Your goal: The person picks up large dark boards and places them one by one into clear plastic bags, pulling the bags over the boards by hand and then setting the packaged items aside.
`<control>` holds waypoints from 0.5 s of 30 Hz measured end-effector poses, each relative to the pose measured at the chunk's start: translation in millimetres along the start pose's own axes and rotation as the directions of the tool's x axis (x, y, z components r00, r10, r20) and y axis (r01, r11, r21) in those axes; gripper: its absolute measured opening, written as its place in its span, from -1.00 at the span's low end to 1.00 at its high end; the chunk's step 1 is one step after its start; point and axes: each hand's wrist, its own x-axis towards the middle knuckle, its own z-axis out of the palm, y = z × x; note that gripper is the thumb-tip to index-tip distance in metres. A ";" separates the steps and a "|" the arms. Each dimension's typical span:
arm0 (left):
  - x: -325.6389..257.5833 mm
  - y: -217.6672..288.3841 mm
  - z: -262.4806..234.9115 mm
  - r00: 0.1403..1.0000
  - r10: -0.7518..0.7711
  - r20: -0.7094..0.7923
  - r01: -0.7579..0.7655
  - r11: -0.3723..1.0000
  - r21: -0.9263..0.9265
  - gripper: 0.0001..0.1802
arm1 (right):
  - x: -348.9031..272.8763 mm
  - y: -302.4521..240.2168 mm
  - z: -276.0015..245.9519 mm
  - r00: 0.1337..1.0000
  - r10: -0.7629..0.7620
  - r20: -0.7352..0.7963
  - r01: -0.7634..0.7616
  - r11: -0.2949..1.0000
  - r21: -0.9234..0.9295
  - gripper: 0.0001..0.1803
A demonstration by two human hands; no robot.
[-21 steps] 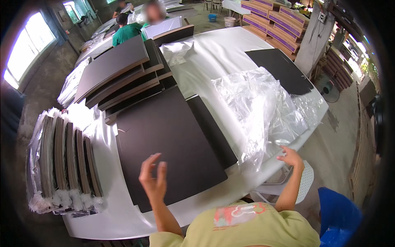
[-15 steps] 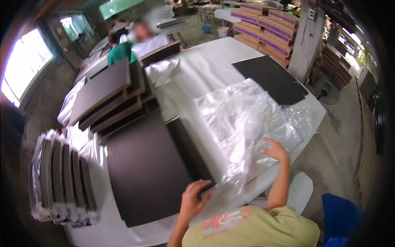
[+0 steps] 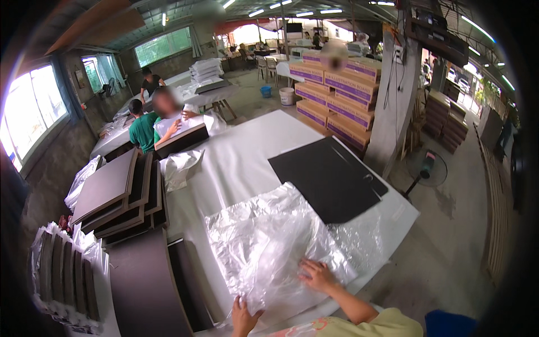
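Clear, crinkled plastic bags or sheeting (image 3: pixel 264 241) lie spread over the near part of the white-covered table (image 3: pixel 247 143). On the plastic rests my right hand (image 3: pixel 317 276), its fingers stretched out and apart. My left hand (image 3: pixel 245 317) is at the near left edge of the plastic, fingers up and thumb apart, with nothing visible in it. Left of that hand is a large dark board (image 3: pixel 143 283), beside a narrower dark strip of board (image 3: pixel 188 286). Black sheets (image 3: pixel 328 177) lie flat beyond the plastic, partly covered by it.
Dark boards (image 3: pixel 106 182) are stacked unevenly at left, with plastic-wrapped boards (image 3: pixel 62 275) nearer. Across the table a person (image 3: pixel 168 121) handles white material behind a dark stack (image 3: pixel 182 140). Cartons (image 3: pixel 337 104), a pillar (image 3: pixel 393 101) and a fan (image 3: pixel 426 165) stand beyond.
My left hand has left the dark board's corner for the plastic's edge. My right hand has come down onto the plastic. The view has tilted up, showing more of the room.
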 end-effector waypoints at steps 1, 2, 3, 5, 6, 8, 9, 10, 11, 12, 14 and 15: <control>1.6 2.1 -1.0 0.999 -0.034 -0.028 0.032 0.997 -0.067 -0.26 | 0.6 0.7 -1.6 1.000 0.010 -0.011 -0.009 0.999 0.034 -0.53; 2.3 -1.5 1.6 0.999 -0.050 0.010 0.051 0.998 -0.034 -0.21 | 1.3 2.4 -2.8 1.000 0.012 -0.020 -0.012 0.999 0.037 -0.54; 1.2 -9.3 3.5 0.996 -0.070 0.051 0.070 0.998 0.004 -0.15 | 1.8 1.6 -1.4 0.999 0.018 -0.027 -0.017 0.999 0.044 -0.54; 5.9 -6.3 3.7 0.991 -0.089 0.099 0.083 0.995 0.063 -0.11 | 2.7 1.6 -0.6 0.999 0.034 -0.029 -0.032 0.997 0.065 -0.56; 5.8 -3.4 -0.6 0.990 -0.092 0.110 0.082 0.993 0.091 -0.12 | 2.8 1.6 -0.4 0.999 0.035 -0.027 -0.033 0.997 0.067 -0.56; 5.2 7.8 -14.6 0.982 -0.116 0.146 0.098 0.987 0.127 -0.15 | 3.2 1.3 -1.9 0.999 0.035 -0.021 -0.034 0.997 0.073 -0.57; 6.5 21.2 -24.8 0.975 -0.141 0.170 0.119 0.984 0.130 -0.15 | 4.2 0.7 -3.9 0.999 0.038 -0.013 -0.037 0.996 0.086 -0.57; 6.3 30.5 -32.0 0.968 -0.161 0.194 0.138 0.982 0.129 -0.16 | 3.5 2.5 -5.5 0.999 0.038 -0.014 -0.037 0.996 0.082 -0.57; 3.3 32.2 -37.1 0.990 -0.055 0.128 0.050 0.998 0.042 -0.19 | 2.2 4.3 -5.8 0.999 0.036 -0.015 -0.035 0.996 0.079 -0.57; 1.3 42.3 -50.4 0.996 -0.030 0.082 0.029 0.999 0.020 -0.21 | 3.2 7.5 -8.0 0.999 0.036 -0.017 -0.034 0.997 0.071 -0.57; -5.2 63.2 -89.0 1.000 -0.002 -0.002 0.002 1.000 -0.014 -0.25 | 4.7 6.7 -7.6 0.999 0.046 0.001 -0.046 0.994 0.103 -0.57; -12.4 55.0 -104.6 0.995 0.027 -0.098 -0.020 0.997 0.069 -0.30 | 5.8 2.0 -5.3 0.999 0.042 0.014 -0.044 0.991 0.127 -0.57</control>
